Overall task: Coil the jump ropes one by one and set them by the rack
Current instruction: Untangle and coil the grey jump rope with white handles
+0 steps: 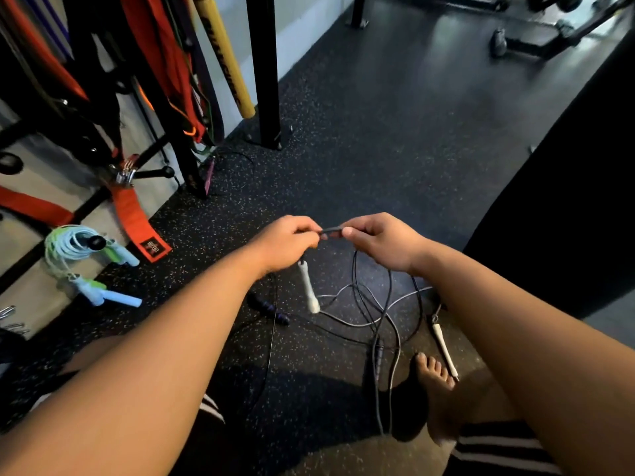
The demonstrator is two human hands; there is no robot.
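Both hands were up in front, the left hand (287,242) and the right hand (381,240) each pinching one end of a short dark piece (331,232). It was probably a handle, but it was too blurry to be sure. A black rope (390,286) hung from under the right hand down to the floor. A white handle (308,286) lay just below the left hand. The coiled blue-green ropes (74,249) sat way off to its left by the rack (185,159).
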